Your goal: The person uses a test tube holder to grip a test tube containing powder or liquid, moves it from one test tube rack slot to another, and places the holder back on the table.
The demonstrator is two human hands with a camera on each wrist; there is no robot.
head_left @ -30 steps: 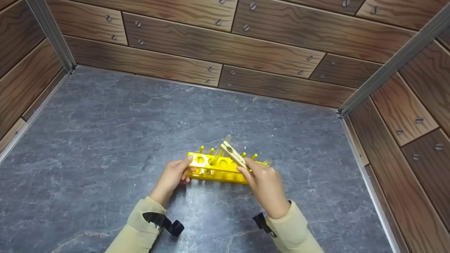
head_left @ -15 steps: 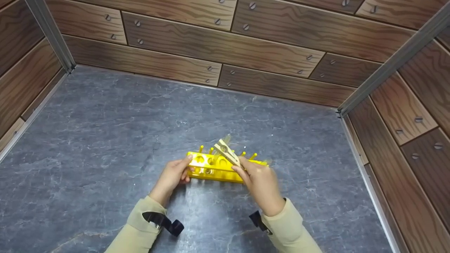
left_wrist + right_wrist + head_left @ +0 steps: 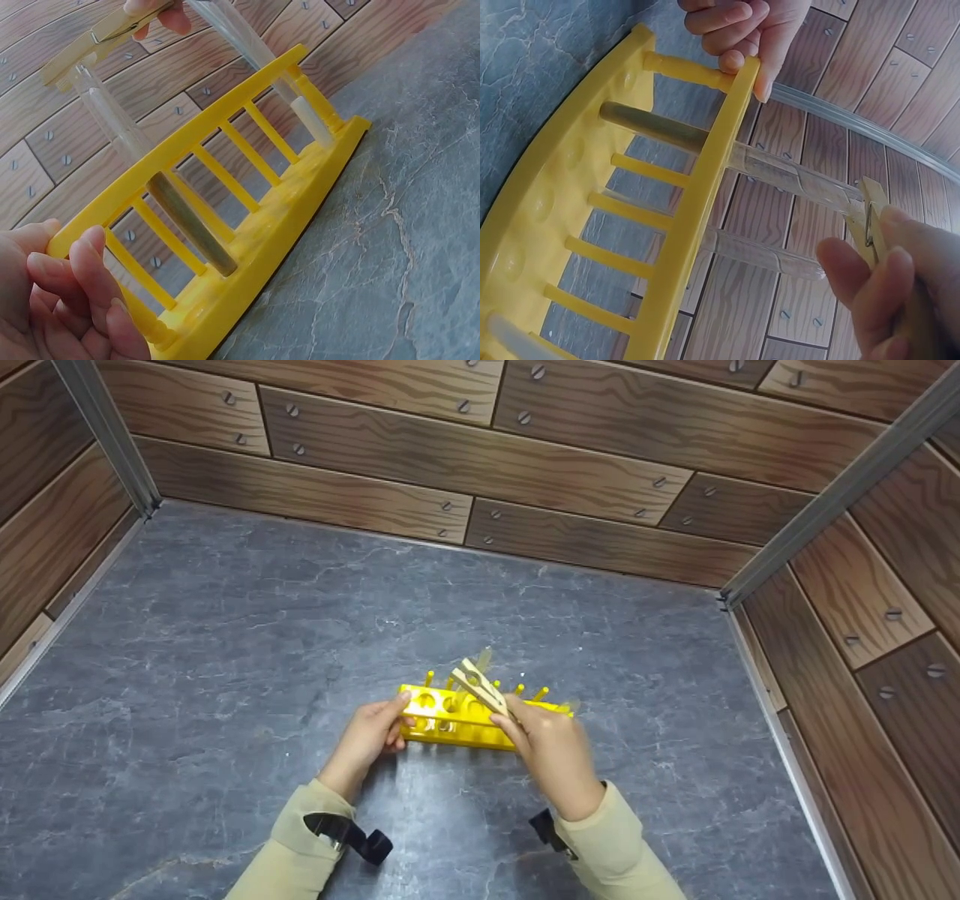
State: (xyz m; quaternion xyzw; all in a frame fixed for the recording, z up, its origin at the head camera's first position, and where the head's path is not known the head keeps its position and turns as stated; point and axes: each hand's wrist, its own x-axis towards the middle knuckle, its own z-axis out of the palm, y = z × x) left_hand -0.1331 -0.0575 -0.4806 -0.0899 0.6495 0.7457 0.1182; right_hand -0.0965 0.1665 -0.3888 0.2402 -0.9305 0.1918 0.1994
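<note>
A yellow test tube rack (image 3: 480,720) stands on the grey surface. My left hand (image 3: 367,739) grips its left end, the thumb on the top bar. My right hand (image 3: 551,750) holds a wooden test tube clamp (image 3: 480,687) slanting over the rack. In the right wrist view, the clamp's far end is at the mouth of a test tube with greenish-brown contents (image 3: 654,127); I cannot tell whether it grips the glass. A second clear tube (image 3: 769,259) stands beside it. At the rack's other end is a tube with whitish contents (image 3: 311,120).
Upright yellow pegs (image 3: 430,678) line the rack's back edge. Wood-patterned panels (image 3: 375,457) wall in the marbled grey surface (image 3: 262,607) at the back and sides, with metal corner strips (image 3: 825,502). Each wrist wears a black strap (image 3: 337,829).
My right hand has shifted a little to the left, bringing the clamp with it along the rack. My left hand and the rack stay in place.
</note>
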